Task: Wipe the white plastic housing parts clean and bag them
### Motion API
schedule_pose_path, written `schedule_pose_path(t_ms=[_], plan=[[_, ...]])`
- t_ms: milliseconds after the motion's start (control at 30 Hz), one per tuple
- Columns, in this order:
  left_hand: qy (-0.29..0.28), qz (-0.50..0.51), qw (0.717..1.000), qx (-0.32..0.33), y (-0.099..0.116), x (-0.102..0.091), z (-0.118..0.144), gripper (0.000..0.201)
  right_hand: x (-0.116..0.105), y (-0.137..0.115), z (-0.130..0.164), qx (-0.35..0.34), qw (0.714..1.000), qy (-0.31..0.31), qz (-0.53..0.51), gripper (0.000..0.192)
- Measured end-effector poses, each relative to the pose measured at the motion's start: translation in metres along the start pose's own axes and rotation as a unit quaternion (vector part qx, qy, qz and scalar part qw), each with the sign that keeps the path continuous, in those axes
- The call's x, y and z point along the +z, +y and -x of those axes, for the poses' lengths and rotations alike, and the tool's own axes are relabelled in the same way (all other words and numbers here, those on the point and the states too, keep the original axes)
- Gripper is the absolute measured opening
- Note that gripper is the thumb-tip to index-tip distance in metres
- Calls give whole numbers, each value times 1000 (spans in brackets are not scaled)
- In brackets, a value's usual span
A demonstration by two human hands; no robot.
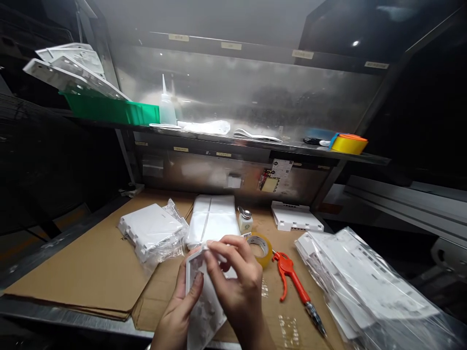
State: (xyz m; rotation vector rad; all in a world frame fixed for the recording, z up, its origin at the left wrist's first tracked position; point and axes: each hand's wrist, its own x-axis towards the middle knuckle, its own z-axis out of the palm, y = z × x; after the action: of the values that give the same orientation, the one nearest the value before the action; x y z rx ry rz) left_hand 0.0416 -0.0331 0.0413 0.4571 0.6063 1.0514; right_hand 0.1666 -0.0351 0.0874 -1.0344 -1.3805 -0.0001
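White rectangular plastic panel (pixel 204 296) is held upright over the brown cardboard sheet (pixel 91 272). Left hand (pixel 182 311) grips its lower edge, fingers curled. Right hand (pixel 237 282) pinches its top corner. Green plastic bin (pixel 109 111) holds white plates (pixel 69 68). Panel's lower end is cut off.

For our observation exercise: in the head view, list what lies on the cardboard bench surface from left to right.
White parts in plastic wrap → white panel held in both hands → tape roll → orange air blow gun → bagged stack of white panels.
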Motion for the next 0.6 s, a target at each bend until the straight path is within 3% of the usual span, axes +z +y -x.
schedule_pose_path(t_ms=[133, 233, 300, 367, 467, 600], plan=[[50, -35, 998, 2, 8, -19, -4, 102, -28, 54, -1, 47, 994, 29, 90, 17], [66, -5, 998, 14, 27, -23, 0, 94, -58, 115, 7, 131, 963, 75, 225, 36], [26, 49, 998, -2, 41, -20, 4, 80, -69, 155, 14, 222, 920, -20, 321, 47], [-41, 114, 991, -63, 54, -18, 7, 69, -73, 184, 20, 259, 894, -98, 353, 54], [-128, 159, 973, -110, 64, -24, 9, 74, -77, 203, 29, 274, 879, -149, 361, 66], [-142, 152, 976, -71, 71, -37, 10, 72, -116, 207, 42, 285, 871, -132, 379, 73]])
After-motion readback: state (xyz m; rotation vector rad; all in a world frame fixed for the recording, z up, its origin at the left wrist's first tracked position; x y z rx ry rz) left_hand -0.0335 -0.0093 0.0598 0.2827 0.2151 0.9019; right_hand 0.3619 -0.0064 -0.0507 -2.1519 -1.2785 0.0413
